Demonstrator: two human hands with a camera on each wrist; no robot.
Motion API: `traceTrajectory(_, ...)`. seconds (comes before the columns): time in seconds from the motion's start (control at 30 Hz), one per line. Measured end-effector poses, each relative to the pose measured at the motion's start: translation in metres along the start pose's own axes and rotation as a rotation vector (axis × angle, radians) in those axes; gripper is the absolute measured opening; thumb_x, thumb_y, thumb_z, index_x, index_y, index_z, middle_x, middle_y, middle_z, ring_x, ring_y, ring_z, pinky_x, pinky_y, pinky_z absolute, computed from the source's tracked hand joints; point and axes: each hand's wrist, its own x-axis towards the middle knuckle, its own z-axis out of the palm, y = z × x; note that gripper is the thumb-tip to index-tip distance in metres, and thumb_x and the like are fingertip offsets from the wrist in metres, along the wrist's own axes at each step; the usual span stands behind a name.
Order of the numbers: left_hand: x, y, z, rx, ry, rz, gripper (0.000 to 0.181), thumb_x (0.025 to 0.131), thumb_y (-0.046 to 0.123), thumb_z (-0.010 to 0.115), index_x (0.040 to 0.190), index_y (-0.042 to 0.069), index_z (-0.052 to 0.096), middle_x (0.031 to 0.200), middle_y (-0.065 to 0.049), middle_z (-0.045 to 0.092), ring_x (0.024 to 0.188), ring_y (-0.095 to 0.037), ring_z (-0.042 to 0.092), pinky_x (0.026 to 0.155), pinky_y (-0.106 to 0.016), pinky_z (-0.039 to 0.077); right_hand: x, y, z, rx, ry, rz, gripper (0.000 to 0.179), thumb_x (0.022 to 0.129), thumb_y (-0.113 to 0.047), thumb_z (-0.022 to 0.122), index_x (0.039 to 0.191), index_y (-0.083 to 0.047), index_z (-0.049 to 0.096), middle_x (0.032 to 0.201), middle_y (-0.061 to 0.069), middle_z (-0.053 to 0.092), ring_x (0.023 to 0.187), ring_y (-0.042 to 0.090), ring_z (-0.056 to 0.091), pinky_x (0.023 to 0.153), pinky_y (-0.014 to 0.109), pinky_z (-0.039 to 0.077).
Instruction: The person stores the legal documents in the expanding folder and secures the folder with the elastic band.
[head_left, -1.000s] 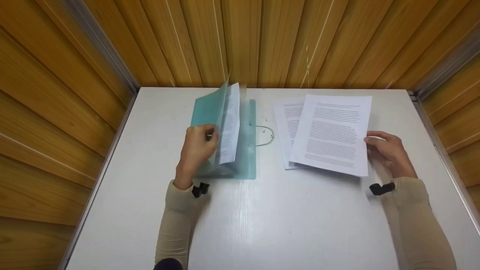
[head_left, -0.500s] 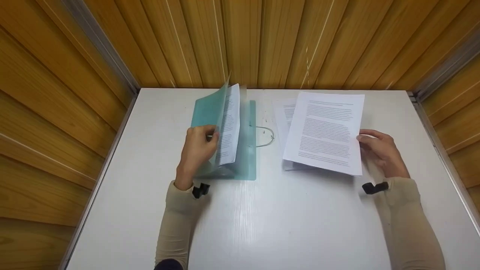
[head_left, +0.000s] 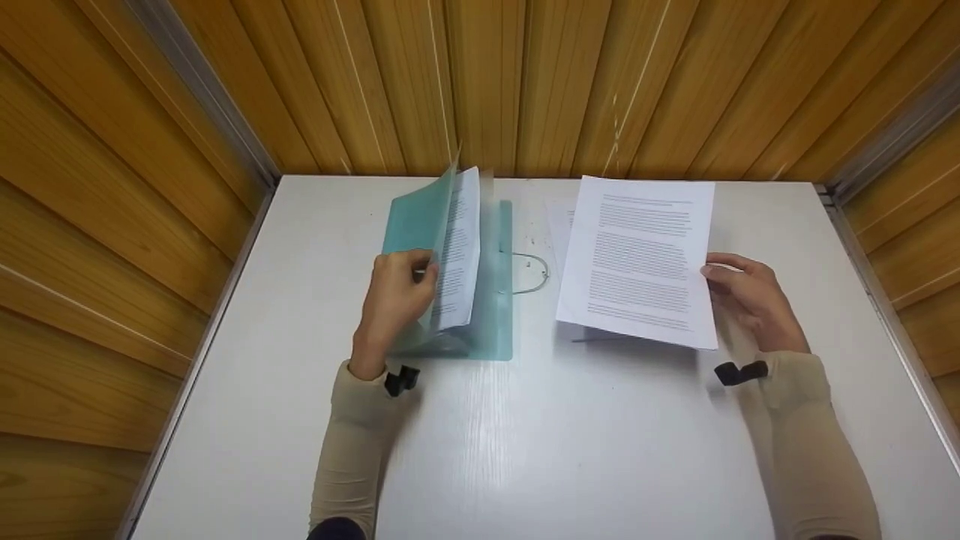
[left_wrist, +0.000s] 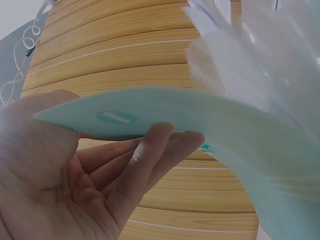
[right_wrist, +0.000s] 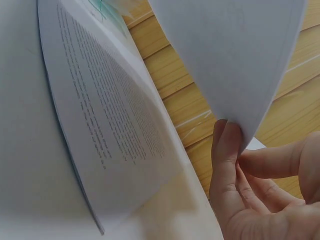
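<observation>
On the left of the table stands a teal plastic folder (head_left: 493, 337), its front cover raised. My left hand (head_left: 399, 289) holds that cover by its free edge, thumb on one side and fingers on the other in the left wrist view. Printed pages (head_left: 459, 259) and clear sleeves (left_wrist: 270, 70) show inside the folder. A thin curved fastener prong (head_left: 543, 274) sticks out past its right edge. On the right, my right hand (head_left: 754, 296) pinches a printed sheet (head_left: 641, 262) by its right edge, tilted above other printed paper (right_wrist: 100, 115) lying on the table.
Wooden slat walls (head_left: 487, 90) enclose the white table (head_left: 525, 450) at the back and sides. Metal rails (head_left: 210, 82) run up the corners. A coiled white cable (left_wrist: 22, 55) hangs at upper left in the left wrist view.
The right hand has moved left with its sheet, which now covers most of the paper beneath and comes nearer the folder. The left hand and the folder have stayed put.
</observation>
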Motion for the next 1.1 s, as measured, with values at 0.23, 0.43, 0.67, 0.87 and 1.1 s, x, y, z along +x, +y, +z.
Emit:
traceTrajectory(0.23,-0.001,0.003,-0.001,-0.007,-0.009,-0.005,0.026,0.101,0.005,0.066,0.120,-0.007,0.077,0.115,-0.022,0.078,0.097,-0.031,0.079,0.082,-0.048,0.065,0.000,-0.003,0.005,0.037,-0.033,-0.002,0.022,0.100,-0.010,0.076,0.119,-0.015,0.069,0.098,-0.008,0.080,0.091,0.007,0.075,0.080,0.021,0.060)
traceTrajectory(0.43,0.000,0.003,0.000,-0.009,-0.002,0.013,0.025,0.100,0.002,0.065,0.119,-0.008,0.077,0.113,-0.024,0.079,0.097,-0.032,0.079,0.079,-0.047,0.065,0.001,-0.006,0.010,0.059,-0.061,-0.025,0.026,0.099,-0.009,0.076,0.123,-0.012,0.068,0.101,-0.005,0.081,0.092,0.010,0.076,0.080,0.023,0.061)
traceTrajectory(0.67,-0.001,0.003,0.000,-0.001,-0.001,0.005,0.025,0.100,0.001,0.065,0.120,-0.008,0.077,0.115,-0.025,0.078,0.099,-0.033,0.079,0.081,-0.047,0.065,0.001,-0.008,0.015,0.017,-0.071,-0.014,0.034,0.101,-0.011,0.074,0.133,-0.011,0.062,0.103,-0.008,0.080,0.094,0.010,0.075,0.081,0.022,0.060)
traceTrajectory(0.87,-0.002,0.003,-0.001,-0.001,-0.003,0.010,0.025,0.100,0.003,0.066,0.119,-0.008,0.077,0.115,-0.024,0.078,0.099,-0.033,0.079,0.083,-0.049,0.065,0.004,-0.007,0.022,0.053,-0.096,-0.016,0.026,0.101,-0.008,0.073,0.125,-0.012,0.068,0.101,-0.004,0.081,0.091,0.010,0.076,0.080,0.023,0.060)
traceTrajectory(1.1,-0.001,0.003,-0.001,-0.008,-0.005,0.010,0.024,0.100,0.003,0.066,0.118,-0.009,0.077,0.115,-0.024,0.078,0.099,-0.033,0.079,0.083,-0.049,0.064,0.006,-0.008,0.031,0.024,-0.092,-0.020,0.035,0.102,-0.009,0.072,0.135,-0.007,0.062,0.102,-0.007,0.080,0.092,0.009,0.075,0.081,0.021,0.060)
